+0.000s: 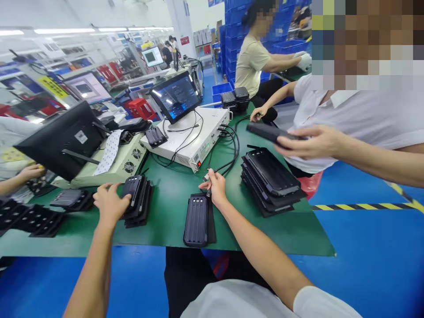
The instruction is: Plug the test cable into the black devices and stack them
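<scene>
My left hand (111,203) is at the left stack of black devices (136,201), its fingers apart and the thumb by the top device's side; whether it grips is unclear, though the fingers look spread. My right hand (214,187) pinches a cable connector (207,177) above the near device. That black ribbed device (196,221) lies near the table's front edge on a dark flat sheet (211,223), with small light ports at its far end. Black cables run from the connectors to the white instrument box (195,137).
A taller stack of black devices (268,176) stands to the right. Beside it, a person in white holds a black device (271,131). A tablet screen (177,97) stands on the white box. A black monitor (62,139) is at the left, near another person's hand (33,171).
</scene>
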`<act>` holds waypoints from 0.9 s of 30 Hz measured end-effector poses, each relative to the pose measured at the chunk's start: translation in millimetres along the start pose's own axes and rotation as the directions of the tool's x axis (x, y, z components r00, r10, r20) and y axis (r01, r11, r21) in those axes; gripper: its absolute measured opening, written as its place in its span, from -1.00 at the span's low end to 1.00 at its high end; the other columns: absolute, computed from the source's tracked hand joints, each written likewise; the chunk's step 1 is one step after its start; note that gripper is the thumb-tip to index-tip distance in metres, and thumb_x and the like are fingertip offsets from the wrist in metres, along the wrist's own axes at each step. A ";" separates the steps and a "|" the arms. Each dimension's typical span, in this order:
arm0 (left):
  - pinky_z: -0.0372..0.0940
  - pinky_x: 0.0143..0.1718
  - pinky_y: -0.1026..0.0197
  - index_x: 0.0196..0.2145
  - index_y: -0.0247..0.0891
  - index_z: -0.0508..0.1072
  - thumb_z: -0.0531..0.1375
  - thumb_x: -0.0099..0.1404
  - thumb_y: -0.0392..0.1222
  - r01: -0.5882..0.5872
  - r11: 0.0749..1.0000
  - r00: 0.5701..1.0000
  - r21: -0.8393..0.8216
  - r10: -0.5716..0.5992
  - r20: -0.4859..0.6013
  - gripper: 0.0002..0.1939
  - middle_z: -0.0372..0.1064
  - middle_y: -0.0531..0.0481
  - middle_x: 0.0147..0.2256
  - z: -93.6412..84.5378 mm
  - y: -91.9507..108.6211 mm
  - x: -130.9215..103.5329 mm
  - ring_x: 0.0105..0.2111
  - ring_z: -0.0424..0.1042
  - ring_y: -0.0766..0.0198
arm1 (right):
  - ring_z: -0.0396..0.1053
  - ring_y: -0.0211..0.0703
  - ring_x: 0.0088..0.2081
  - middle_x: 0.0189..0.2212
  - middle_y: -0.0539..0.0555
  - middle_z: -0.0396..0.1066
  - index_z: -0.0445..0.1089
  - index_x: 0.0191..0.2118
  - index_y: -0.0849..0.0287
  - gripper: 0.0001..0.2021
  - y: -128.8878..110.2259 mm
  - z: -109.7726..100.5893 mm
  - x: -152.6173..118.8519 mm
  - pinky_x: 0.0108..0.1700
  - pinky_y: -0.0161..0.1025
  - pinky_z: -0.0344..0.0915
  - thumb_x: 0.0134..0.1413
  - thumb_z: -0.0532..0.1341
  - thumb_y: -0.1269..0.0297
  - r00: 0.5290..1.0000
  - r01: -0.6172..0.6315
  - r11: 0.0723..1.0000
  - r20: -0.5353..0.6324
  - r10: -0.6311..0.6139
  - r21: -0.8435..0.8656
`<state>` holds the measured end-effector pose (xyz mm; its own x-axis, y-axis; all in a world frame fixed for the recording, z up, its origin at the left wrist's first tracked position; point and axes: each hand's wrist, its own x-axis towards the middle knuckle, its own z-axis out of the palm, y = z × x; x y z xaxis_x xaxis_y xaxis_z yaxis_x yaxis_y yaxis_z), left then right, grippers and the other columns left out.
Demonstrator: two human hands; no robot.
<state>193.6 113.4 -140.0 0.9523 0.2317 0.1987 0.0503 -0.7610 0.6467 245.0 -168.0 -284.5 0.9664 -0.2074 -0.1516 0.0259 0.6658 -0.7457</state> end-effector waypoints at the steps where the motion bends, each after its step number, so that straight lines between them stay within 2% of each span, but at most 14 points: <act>1: 0.35 0.15 -0.21 -0.01 -0.25 0.54 0.32 0.24 -0.16 -0.064 0.998 0.997 0.004 0.063 0.035 -0.65 0.48 -0.25 0.00 19.8 9.0 -15.8 0.08 0.42 -0.13 | 0.55 -0.01 -0.60 -0.82 -0.21 0.09 0.27 -0.37 0.09 -0.43 1.2 -0.1 0.5 -0.52 -0.26 0.48 0.05 0.34 -0.36 1.000 0.012 1.000 -0.008 -0.012 -0.001; 2: 0.30 0.21 -0.23 -0.04 -0.21 0.56 0.30 0.28 -0.11 -0.211 0.977 0.971 0.042 0.205 0.119 -0.70 0.47 -0.24 0.02 42.7 18.4 -34.6 0.13 0.38 -0.15 | 0.55 -0.02 -0.60 -0.82 -0.21 0.11 0.27 -0.37 0.09 -0.44 2.7 -0.1 0.9 -0.52 -0.27 0.47 0.06 0.34 -0.35 1.000 0.026 1.000 -0.017 -0.026 -0.002; 3: 0.24 0.25 -0.24 0.04 -0.18 0.53 0.25 0.36 -0.08 -0.366 0.929 0.911 0.048 0.347 0.224 -0.68 0.46 -0.23 0.08 67.4 27.6 -55.1 0.17 0.35 -0.14 | 0.55 -0.03 -0.60 -0.82 -0.20 0.12 0.27 -0.37 0.09 -0.44 4.4 -0.1 1.3 -0.51 -0.27 0.47 0.07 0.34 -0.35 0.999 0.040 0.999 -0.025 -0.040 -0.005; 4: 0.24 0.25 -0.22 0.15 -0.18 0.47 0.20 0.42 -0.08 -0.465 0.884 0.847 0.045 0.430 0.312 -0.61 0.44 -0.24 0.14 91.9 35.7 -75.7 0.18 0.33 -0.13 | 0.55 -0.04 -0.60 -0.82 -0.20 0.13 0.27 -0.37 0.09 -0.45 5.9 -0.2 1.7 -0.50 -0.27 0.47 0.08 0.33 -0.35 0.998 0.050 0.999 -0.031 -0.050 -0.011; 5: 0.28 0.19 -0.19 0.21 -0.20 0.42 0.17 0.45 -0.09 -0.524 0.849 0.804 0.065 0.469 0.365 -0.58 0.41 -0.26 0.17 114.3 42.1 -94.7 0.15 0.34 -0.12 | 0.55 -0.05 -0.60 -0.81 -0.20 0.14 0.27 -0.36 0.09 -0.45 7.1 -0.4 1.9 -0.50 -0.28 0.47 0.09 0.32 -0.35 0.998 0.054 0.998 -0.034 -0.055 -0.019; 7: 0.28 0.12 -0.19 0.26 -0.23 0.37 0.11 0.49 -0.12 -0.560 0.811 0.802 0.170 0.478 0.360 -0.57 0.34 -0.32 0.23 147.1 48.8 -122.0 0.16 0.32 -0.17 | 0.55 -0.06 -0.59 -0.81 -0.19 0.17 0.28 -0.35 0.09 -0.46 8.2 -1.2 2.0 -0.50 -0.28 0.47 0.11 0.30 -0.34 0.998 0.050 0.998 -0.029 -0.051 -0.044; 8: 0.28 0.09 -0.19 0.26 -0.26 0.37 0.10 0.50 -0.12 -0.556 0.801 0.814 0.221 0.471 0.339 -0.57 0.32 -0.34 0.23 156.3 49.5 -128.8 0.14 0.31 -0.20 | 0.55 -0.06 -0.59 -0.81 -0.18 0.18 0.28 -0.35 0.09 -0.46 8.1 -1.7 2.0 -0.50 -0.28 0.46 0.11 0.30 -0.34 0.999 0.046 0.998 -0.025 -0.047 -0.053; 11: 0.28 0.04 -0.20 0.25 -0.32 0.34 0.12 0.49 -0.07 -0.546 0.786 0.831 0.289 0.463 0.310 -0.54 0.34 -0.36 0.15 162.4 46.8 -127.1 0.08 0.32 -0.22 | 0.55 -0.05 -0.59 -0.81 -0.17 0.18 0.27 -0.35 0.08 -0.47 6.6 -2.4 1.2 -0.49 -0.28 0.46 0.12 0.29 -0.33 0.999 0.044 0.997 -0.023 -0.045 -0.058; 16: 0.22 0.10 -0.18 0.33 -0.29 0.25 0.13 0.46 -0.14 -0.585 0.763 0.804 0.275 0.502 0.319 -0.46 0.31 -0.35 0.17 159.9 49.7 -112.2 0.13 0.28 -0.22 | 0.54 -0.06 -0.59 -0.81 -0.18 0.16 0.25 -0.35 0.07 -0.48 5.5 -0.6 -0.2 -0.52 -0.31 0.41 0.13 0.28 -0.34 1.000 0.026 0.997 -0.016 -0.027 -0.079; 18: 0.22 0.08 -0.17 0.27 -0.27 0.31 0.13 0.46 -0.14 -0.580 0.761 0.810 0.290 0.498 0.310 -0.53 0.32 -0.34 0.13 162.6 52.5 -111.5 0.11 0.29 -0.21 | 0.54 -0.07 -0.59 -0.81 -0.20 0.14 0.25 -0.35 0.07 -0.48 5.7 -0.3 -0.2 -0.52 -0.31 0.42 0.14 0.27 -0.34 0.999 0.030 0.996 -0.024 -0.032 -0.086; 23: 0.24 -0.08 -0.12 0.02 -0.24 0.44 0.19 0.44 0.03 -0.543 0.767 0.838 0.341 0.470 0.278 -0.66 0.30 -0.24 -0.10 166.2 53.2 -107.6 -0.07 0.28 -0.15 | 0.53 -0.08 -0.59 -0.82 -0.21 0.11 0.27 -0.32 0.07 -0.49 3.8 -1.3 1.6 -0.50 -0.31 0.44 0.14 0.28 -0.32 0.998 0.044 0.998 -0.035 -0.046 -0.051; 27: 0.22 -0.09 -0.12 -0.06 -0.23 0.44 0.18 0.45 0.04 -0.538 0.756 0.843 0.373 0.470 0.262 -0.71 0.30 -0.24 -0.12 166.2 52.9 -105.5 -0.09 0.28 -0.16 | 0.53 -0.08 -0.60 -0.82 -0.23 0.07 0.27 -0.33 0.07 -0.50 -0.4 -0.9 1.9 -0.49 -0.29 0.46 0.14 0.28 -0.31 0.998 0.032 0.999 -0.046 -0.032 -0.015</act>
<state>145.8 -51.9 -249.2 0.9051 -0.3215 0.2783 -0.3619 -0.9261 0.1070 246.6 -169.4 -285.0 0.9524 -0.2612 -0.1569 0.0525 0.6481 -0.7598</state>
